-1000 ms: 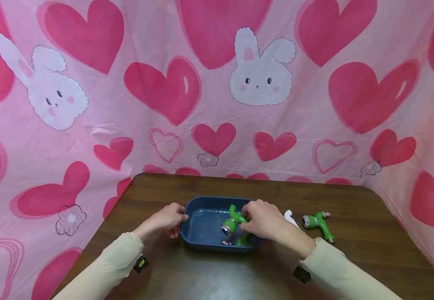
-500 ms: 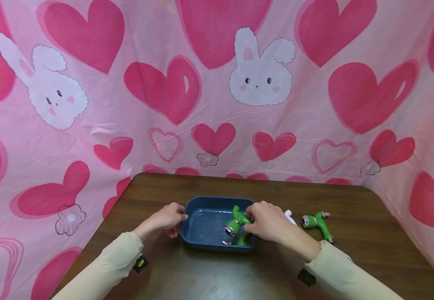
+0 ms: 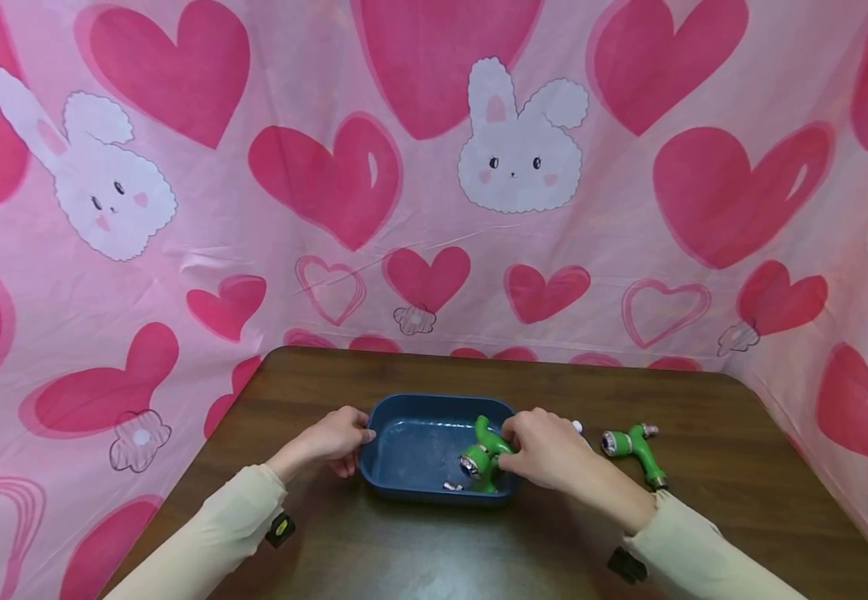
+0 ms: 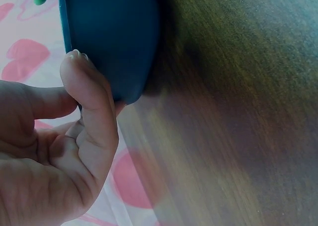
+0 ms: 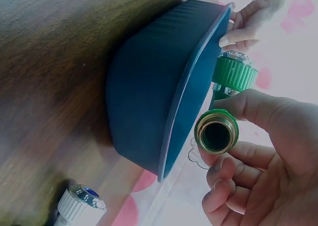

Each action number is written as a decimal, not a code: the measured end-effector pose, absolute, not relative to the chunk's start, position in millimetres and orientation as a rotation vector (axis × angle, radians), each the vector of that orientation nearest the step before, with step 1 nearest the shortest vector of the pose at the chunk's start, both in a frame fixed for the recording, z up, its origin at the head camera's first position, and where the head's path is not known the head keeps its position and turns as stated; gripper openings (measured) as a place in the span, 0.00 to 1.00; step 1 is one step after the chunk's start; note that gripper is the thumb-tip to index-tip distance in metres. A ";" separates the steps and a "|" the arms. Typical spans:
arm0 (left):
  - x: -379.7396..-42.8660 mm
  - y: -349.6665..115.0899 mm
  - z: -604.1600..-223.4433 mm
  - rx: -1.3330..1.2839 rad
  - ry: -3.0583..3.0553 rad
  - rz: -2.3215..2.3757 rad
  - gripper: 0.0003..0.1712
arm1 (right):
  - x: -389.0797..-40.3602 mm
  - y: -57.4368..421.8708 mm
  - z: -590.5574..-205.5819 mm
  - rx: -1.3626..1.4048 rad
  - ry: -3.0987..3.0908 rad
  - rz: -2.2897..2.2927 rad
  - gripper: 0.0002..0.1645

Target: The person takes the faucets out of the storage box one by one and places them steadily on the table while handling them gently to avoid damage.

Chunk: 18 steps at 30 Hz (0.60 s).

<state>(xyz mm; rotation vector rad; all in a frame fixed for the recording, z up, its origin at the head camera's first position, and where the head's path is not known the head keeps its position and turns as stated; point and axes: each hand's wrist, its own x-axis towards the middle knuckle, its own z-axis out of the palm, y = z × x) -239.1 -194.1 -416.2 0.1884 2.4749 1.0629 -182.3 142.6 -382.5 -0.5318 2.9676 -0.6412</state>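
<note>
My left hand pinches the left end of a dark blue rectangular bin between thumb and fingers, also seen in the left wrist view, where the bin wall fills the top. Over the bin's right end, my right hand grips a green tap by its threaded end. In the right wrist view, the ribbed body of this tap and its brass-lined open end face the camera. Beneath it inside the bin lies another green piece, mostly hidden, with a small metallic end showing.
A further green tap lies on the brown wooden table, right of the bin. A white tap lies beside the bin, mostly hidden behind my right hand in the head view. A pink heart-print cloth hangs behind the table.
The right hand has moved slightly right and down with the green tap, toward the bin's right end. My left hand stays on the rim, and the bin has not visibly moved.
</note>
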 end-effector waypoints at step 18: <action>-238.9 -194.9 -417.1 0.194 2.468 1.067 0.12 | -175.4 152.4 -381.8 -0.506 2.991 -0.593 0.09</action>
